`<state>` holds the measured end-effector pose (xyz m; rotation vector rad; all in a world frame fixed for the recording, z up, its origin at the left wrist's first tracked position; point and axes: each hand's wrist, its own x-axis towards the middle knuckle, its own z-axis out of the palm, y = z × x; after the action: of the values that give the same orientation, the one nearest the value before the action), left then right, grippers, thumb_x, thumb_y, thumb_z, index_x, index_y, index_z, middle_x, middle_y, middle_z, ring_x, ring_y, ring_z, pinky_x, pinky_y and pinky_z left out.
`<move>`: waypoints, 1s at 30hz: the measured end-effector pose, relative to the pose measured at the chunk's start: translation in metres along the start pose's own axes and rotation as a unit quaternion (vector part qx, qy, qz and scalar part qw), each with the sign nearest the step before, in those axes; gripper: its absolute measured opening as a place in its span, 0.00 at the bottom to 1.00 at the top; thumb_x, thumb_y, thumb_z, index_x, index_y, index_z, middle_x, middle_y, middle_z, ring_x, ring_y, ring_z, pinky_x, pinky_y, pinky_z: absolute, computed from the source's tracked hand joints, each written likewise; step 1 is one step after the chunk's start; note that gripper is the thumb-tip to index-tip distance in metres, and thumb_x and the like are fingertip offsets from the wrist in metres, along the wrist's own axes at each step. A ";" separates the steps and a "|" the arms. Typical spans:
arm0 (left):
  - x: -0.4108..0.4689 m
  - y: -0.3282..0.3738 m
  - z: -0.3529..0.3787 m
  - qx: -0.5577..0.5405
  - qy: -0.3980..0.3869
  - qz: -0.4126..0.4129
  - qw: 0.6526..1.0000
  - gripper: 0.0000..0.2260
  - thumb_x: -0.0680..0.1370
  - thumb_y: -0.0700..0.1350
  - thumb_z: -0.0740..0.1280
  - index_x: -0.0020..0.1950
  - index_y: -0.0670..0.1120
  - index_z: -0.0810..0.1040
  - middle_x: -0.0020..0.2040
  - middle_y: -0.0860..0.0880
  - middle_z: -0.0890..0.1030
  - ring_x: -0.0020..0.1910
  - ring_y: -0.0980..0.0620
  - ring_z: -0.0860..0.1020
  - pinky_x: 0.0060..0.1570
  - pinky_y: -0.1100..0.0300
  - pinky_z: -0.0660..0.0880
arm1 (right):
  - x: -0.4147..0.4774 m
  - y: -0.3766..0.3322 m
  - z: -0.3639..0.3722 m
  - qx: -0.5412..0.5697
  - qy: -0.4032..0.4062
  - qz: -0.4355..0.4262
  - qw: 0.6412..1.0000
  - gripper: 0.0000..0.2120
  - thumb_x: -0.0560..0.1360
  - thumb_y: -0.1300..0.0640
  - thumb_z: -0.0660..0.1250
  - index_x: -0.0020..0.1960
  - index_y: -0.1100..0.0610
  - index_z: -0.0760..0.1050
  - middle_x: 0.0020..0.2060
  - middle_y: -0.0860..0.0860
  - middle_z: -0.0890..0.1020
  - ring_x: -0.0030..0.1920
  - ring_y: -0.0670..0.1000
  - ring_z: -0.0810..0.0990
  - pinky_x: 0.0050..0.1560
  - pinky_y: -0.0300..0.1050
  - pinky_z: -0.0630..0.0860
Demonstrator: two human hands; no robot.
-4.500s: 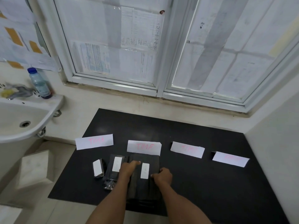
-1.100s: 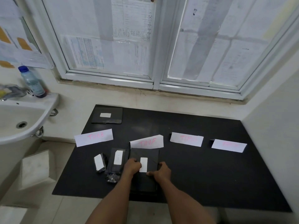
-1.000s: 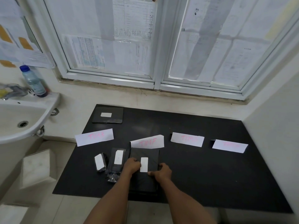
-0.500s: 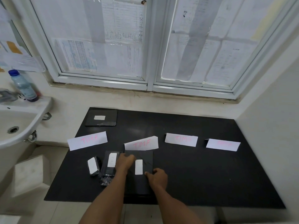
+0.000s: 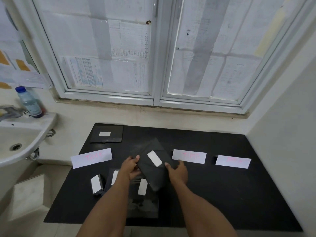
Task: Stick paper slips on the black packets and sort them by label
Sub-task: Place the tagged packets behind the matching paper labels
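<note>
Watching the head feed here: both hands are on one flat black packet (image 5: 150, 148), held up off the black table (image 5: 222, 194) over its middle and cocked so its far corner points to about 11 o'clock. It's matte, a bit wrinkled, with a small white slip (image 5: 154, 161) stuck slantwise on its face. The left hand (image 5: 130, 168) pinches the left edge with the thumb on top, and the right hand (image 5: 177, 171) grips the right edge the same way. Right below, at 6 o'clock from it, lies a stack of packets (image 5: 145, 206), also with a slip on top. At 8 o'clock there's a narrower packet (image 5: 114, 177) and a small folded one (image 5: 96, 184), both slipped. One labelled packet (image 5: 112, 138) sits alone in the table's 11 o'clock corner. Paper labels with pink writing sit at 9 o'clock (image 5: 91, 157), 3 o'clock (image 5: 189, 156) and further right (image 5: 233, 161); I can't read them.
</note>
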<state>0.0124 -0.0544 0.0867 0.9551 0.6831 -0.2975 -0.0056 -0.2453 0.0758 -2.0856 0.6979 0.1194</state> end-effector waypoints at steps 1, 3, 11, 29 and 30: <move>0.004 0.004 0.005 -0.029 0.006 0.022 0.999 0.09 0.81 0.39 0.62 0.62 0.45 0.73 0.49 0.44 0.80 0.47 0.46 0.78 0.50 0.43 0.77 | 0.007 -0.009 -0.003 -0.005 0.012 0.026 1.000 0.35 0.70 0.42 0.71 0.71 0.56 0.65 0.65 0.57 0.73 0.66 0.59 0.72 0.64 0.53 0.70; 0.014 0.012 0.013 -0.057 0.011 0.046 0.997 0.13 0.81 0.40 0.61 0.66 0.46 0.71 0.56 0.43 0.77 0.53 0.44 0.76 0.59 0.40 0.73 | 0.024 -0.026 -0.004 0.053 -0.018 0.071 0.996 0.33 0.71 0.45 0.71 0.70 0.60 0.66 0.65 0.59 0.74 0.65 0.60 0.73 0.62 0.53 0.72; 0.078 0.057 0.020 0.103 0.073 0.067 0.990 0.26 0.73 0.31 0.70 0.66 0.49 0.67 0.54 0.43 0.76 0.46 0.46 0.79 0.44 0.53 0.78 | 0.101 -0.081 0.023 0.147 -0.080 0.039 0.985 0.21 0.72 0.72 0.66 0.64 0.62 0.75 0.58 0.59 0.81 0.56 0.58 0.80 0.60 0.55 0.78; 0.258 0.090 -0.008 0.343 0.176 -0.072 0.920 0.02 0.73 0.36 0.68 0.41 0.39 0.76 0.49 0.40 0.79 0.41 0.45 0.77 0.53 0.50 0.78 | 0.230 -0.100 0.136 -0.026 -0.100 0.094 0.990 0.21 0.76 0.69 0.59 0.67 0.60 0.72 0.63 0.58 0.77 0.60 0.57 0.77 0.55 0.42 0.73; 0.258 0.090 -0.007 0.335 0.175 -0.075 0.923 0.03 0.74 0.37 0.67 0.42 0.39 0.75 0.49 0.41 0.78 0.41 0.46 0.75 0.52 0.51 0.78 | 0.230 -0.099 0.138 -0.024 -0.108 0.098 0.989 0.22 0.76 0.70 0.59 0.68 0.61 0.71 0.64 0.58 0.76 0.62 0.57 0.76 0.59 0.44 0.73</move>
<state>0.2514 0.0171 -0.0264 1.6401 1.0132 -0.5221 0.2628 -0.1928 -0.0099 -2.0070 0.7714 0.4684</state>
